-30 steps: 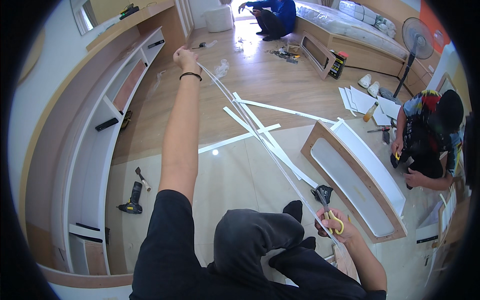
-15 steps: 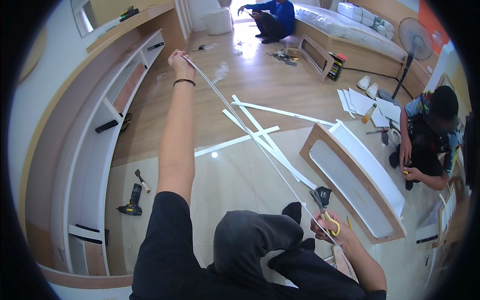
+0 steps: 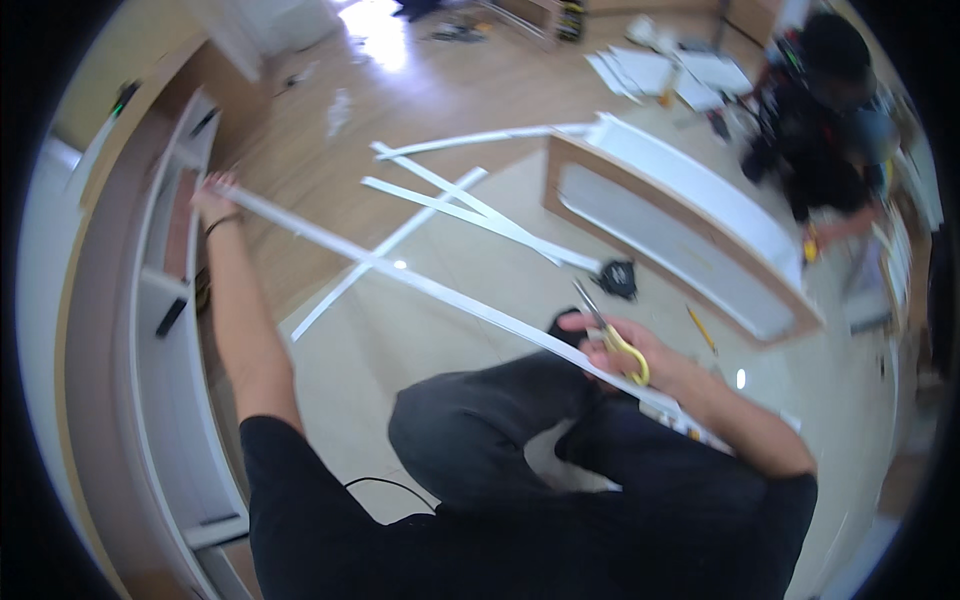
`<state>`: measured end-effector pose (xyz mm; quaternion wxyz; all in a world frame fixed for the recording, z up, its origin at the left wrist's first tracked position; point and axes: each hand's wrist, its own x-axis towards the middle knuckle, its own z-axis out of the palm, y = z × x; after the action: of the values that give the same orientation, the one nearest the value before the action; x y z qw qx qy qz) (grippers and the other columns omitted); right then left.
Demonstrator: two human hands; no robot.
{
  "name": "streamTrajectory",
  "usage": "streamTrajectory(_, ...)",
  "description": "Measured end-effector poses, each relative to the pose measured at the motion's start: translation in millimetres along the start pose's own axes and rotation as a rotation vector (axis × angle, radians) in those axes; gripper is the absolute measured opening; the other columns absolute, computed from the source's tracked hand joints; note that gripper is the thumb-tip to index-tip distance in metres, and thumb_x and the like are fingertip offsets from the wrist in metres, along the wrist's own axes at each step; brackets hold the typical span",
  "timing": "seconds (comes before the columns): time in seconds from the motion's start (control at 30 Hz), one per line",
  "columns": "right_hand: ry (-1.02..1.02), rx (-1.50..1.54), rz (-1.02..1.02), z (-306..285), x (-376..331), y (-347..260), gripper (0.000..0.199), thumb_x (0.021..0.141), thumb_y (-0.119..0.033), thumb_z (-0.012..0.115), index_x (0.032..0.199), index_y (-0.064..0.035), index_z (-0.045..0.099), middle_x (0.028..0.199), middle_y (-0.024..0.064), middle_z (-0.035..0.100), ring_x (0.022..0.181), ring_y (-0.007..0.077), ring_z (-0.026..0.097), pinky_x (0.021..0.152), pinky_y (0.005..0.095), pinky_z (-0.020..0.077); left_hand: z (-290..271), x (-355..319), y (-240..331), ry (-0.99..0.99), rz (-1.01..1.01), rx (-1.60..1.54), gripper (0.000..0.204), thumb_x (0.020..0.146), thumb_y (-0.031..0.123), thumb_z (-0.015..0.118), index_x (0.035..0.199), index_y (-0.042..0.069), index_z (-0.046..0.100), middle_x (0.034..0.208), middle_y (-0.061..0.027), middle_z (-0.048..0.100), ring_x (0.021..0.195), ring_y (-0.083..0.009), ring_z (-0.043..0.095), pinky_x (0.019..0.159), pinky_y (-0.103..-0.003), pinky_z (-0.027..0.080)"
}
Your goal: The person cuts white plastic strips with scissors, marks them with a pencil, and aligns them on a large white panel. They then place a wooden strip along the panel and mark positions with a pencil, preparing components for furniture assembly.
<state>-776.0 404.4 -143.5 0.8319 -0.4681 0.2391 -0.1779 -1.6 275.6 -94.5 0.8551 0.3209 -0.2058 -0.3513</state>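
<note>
A long white strip stretches slantwise between my two hands, its flat face turned up. My left hand, arm reaching far to the left, is closed on the strip's far end. My right hand grips yellow-handled scissors, their blades pointing up and away, while the strip runs through the same hand. Past my right wrist the strip carries on over my leg. Beyond it, several more white strips lie crossed on the floor. A black tape measure rests near the scissors' tips.
A wooden-framed drawer-like panel lies to the right, with a yellow pencil beside it. White shelving lines the left side. A co-worker crouches at the right, near white sheets. A black cord lies by my knee.
My left hand has swung left and lower, and the strip has turned from edge-on to flat side up. My right hand still holds the scissors. The view has shifted.
</note>
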Motion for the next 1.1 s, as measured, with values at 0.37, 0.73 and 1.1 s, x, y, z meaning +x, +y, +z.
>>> streamTrajectory(0.37,-0.063,-0.089,0.07,-37,3,42,0.068,0.086,-0.026,0.076,0.142,-0.0043,0.045,0.1,0.0002,0.065,0.101,0.01,0.057,0.09,0.0274,0.043,104,-151,-167,-0.367,0.193,1.325,0.053,0.103,0.043,0.044,0.131,0.0,0.053,0.124,-0.017,0.06,0.116,-0.0261,0.059,0.1,-0.039,0.045)
streamTrajectory(0.73,-0.057,-0.038,-0.015,-63,10,45,0.058,0.087,-0.008,0.064,0.14,-0.0002,0.044,0.106,0.0047,0.06,0.098,0.013,0.056,0.084,0.0285,0.0453,301,-543,-228,-2.227,1.083,1.161,0.039,0.083,0.03,0.068,0.109,0.001,0.061,0.092,-0.0094,0.054,0.086,-0.0237,0.057,0.075,-0.035,0.048)
streamTrajectory(1.1,0.009,-0.15,0.075,-67,12,35,0.055,0.086,-0.025,0.071,0.131,-0.0011,0.05,0.103,0.0069,0.061,0.098,0.0149,0.057,0.084,0.0283,0.0464,282,-540,-258,-2.218,1.339,0.984,0.02,0.076,0.017,0.063,0.09,0.003,0.062,0.09,-0.0089,0.059,0.083,-0.0179,0.058,0.069,-0.028,0.048)
